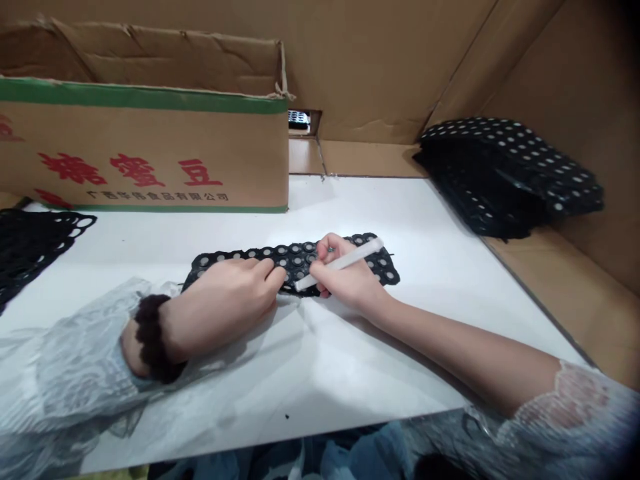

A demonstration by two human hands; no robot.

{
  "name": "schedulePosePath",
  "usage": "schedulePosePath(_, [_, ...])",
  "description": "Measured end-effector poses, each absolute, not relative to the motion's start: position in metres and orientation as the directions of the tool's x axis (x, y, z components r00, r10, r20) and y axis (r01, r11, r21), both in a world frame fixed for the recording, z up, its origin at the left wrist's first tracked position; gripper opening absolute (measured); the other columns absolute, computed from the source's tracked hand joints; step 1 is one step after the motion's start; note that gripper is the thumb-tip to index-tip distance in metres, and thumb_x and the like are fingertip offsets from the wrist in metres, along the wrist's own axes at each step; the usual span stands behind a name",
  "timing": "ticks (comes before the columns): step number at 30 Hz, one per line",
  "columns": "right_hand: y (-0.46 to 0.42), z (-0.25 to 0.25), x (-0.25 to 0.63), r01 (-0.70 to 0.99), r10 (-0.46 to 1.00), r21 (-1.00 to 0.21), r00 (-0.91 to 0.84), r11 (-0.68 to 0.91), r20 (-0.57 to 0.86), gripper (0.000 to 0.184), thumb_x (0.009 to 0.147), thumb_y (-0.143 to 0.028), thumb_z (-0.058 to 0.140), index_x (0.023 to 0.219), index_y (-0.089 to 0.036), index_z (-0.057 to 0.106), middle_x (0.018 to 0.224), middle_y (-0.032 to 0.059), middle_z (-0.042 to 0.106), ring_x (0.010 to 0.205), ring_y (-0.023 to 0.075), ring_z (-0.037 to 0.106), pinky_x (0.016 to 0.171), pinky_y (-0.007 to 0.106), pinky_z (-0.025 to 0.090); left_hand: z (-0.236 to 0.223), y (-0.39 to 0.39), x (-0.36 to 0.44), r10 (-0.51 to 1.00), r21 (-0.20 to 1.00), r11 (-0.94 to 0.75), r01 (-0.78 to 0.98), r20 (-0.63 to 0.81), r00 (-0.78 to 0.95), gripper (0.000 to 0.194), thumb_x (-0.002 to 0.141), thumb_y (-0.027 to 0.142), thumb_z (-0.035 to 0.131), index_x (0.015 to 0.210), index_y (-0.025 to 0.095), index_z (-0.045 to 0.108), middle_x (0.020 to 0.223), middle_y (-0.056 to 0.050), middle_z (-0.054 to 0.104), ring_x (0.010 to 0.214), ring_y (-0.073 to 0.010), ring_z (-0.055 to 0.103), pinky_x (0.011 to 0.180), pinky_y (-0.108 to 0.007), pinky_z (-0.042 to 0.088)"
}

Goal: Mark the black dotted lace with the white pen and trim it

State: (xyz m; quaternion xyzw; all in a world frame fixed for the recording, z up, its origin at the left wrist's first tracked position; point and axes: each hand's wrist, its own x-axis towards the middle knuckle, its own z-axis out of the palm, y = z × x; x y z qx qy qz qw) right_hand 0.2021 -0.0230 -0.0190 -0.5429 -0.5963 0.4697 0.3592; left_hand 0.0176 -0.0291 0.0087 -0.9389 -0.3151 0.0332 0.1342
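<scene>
So the black strip with the pale round dots (296,261) is lying on the white tabletop (350,207), roughly centre, just in front of the open cardboard box (250,150) with the red lettering, and both hands are on it or right over it. Right hand (347,277) has a white pen-like tool (357,254) pinched between thumb and fingers, slanted so the low end points at the strip's near edge by the left fingertips, though tbh I can't tell if it's actually touching. Left hand (227,293) is curled over the left part of the strip, and whether it's gripping or just pressing down I can't tell, cos the fingertips are mostly tucked out of view. My read is the step in hand is working the tool along those dots while the left hand steadies things. The next move, I'd say, calls for keeping the strip flat and the tool's low end lined up, with the left fingertips clear of it
</scene>
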Motion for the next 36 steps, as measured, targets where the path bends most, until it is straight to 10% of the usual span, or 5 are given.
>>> schedulePosePath(8, [-0.021, -0.018, 0.199, 0.358, 0.983, -0.929, -0.117, -0.089, -0.140, 0.014, 0.060, -0.018, 0.044, 0.068, -0.021, 0.033, 0.043, -0.0076, 0.038, 0.036, 0.0083, 0.041, 0.036, 0.019, 0.028, 0.005, -0.020, 0.016, 0.336, -0.428, -0.846, 0.318, 0.035, 0.941, 0.021, 0.083, 0.010, 0.033, 0.071, 0.015, 0.050, 0.063, -0.004, 0.052, 0.055, -0.0149, 0.049, 0.051, -0.028, 0.036])
schedulePosePath(36, [-0.019, -0.014, 0.199, 0.383, 0.979, -0.924, -0.186, -0.005, -0.083, 0.011, 0.061, -0.015, 0.043, 0.065, -0.020, 0.034, 0.048, -0.0066, 0.032, 0.042, 0.0062, 0.035, 0.039, 0.019, 0.024, -0.014, -0.035, 0.030, 0.575, -0.302, -0.676, 0.672, 0.354, 0.737, 0.021, 0.077, 0.017, 0.039, 0.056, 0.017, 0.045, 0.049, 0.001, 0.049, 0.049, -0.0128, 0.050, 0.046, -0.027, 0.035])
